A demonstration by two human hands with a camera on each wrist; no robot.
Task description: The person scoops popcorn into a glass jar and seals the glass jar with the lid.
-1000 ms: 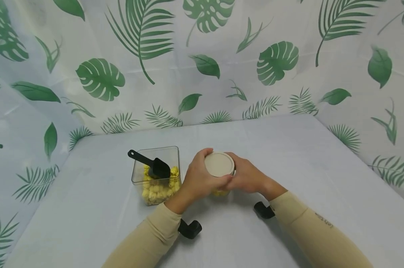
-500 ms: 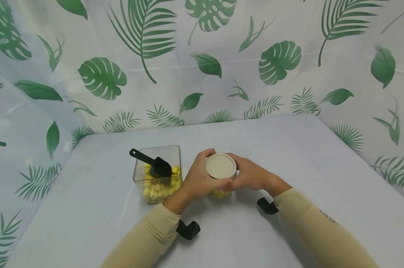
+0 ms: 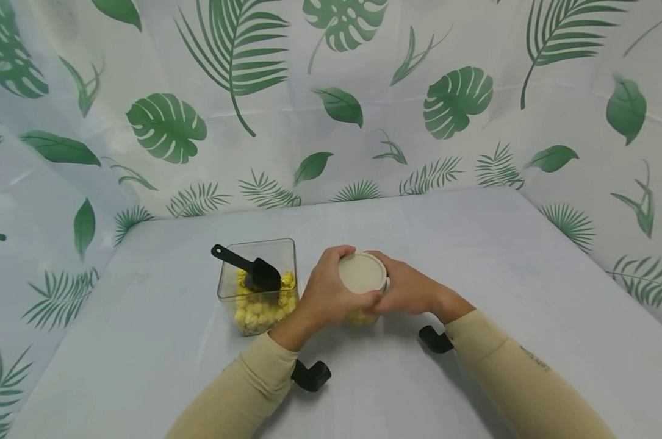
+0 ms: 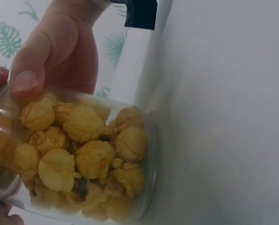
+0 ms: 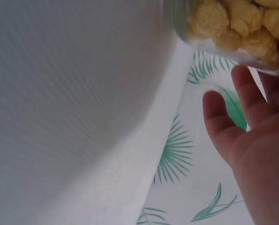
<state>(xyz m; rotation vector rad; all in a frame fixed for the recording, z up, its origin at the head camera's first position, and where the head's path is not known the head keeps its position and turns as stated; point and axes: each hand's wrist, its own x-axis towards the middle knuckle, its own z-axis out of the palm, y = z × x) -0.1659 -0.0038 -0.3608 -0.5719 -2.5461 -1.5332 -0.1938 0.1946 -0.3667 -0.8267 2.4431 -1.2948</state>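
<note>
A glass jar [image 4: 90, 161] of yellow popcorn stands upright, with a round cream lid [image 3: 362, 273] at its top. My left hand [image 3: 333, 289] curls round the lid's left side, its thumb across the front. From the other side, my right hand [image 3: 410, 286] grips the jar's top; in the left wrist view its thumb [image 4: 26, 80] presses the glass near the rim. The right wrist view shows the lower fingers [image 5: 216, 115] of that hand loose, below the glass jar [image 5: 223, 28]. Most of the glass is hidden in the head view.
Left of the jar stands a clear square tub [image 3: 230, 297] of popcorn [image 3: 259, 318], with a black scoop [image 3: 262, 274] lying in it. Black wrist mounts [image 3: 311, 375] jut out beneath both sleeves. A leaf-print sheet [image 3: 287, 122] rises behind the white table [image 3: 144, 329].
Both hands keep their place on the jar and lid. The lid has shifted slightly to the right, and a small pale edge shows at its right side. Tub and scoop stay put.
</note>
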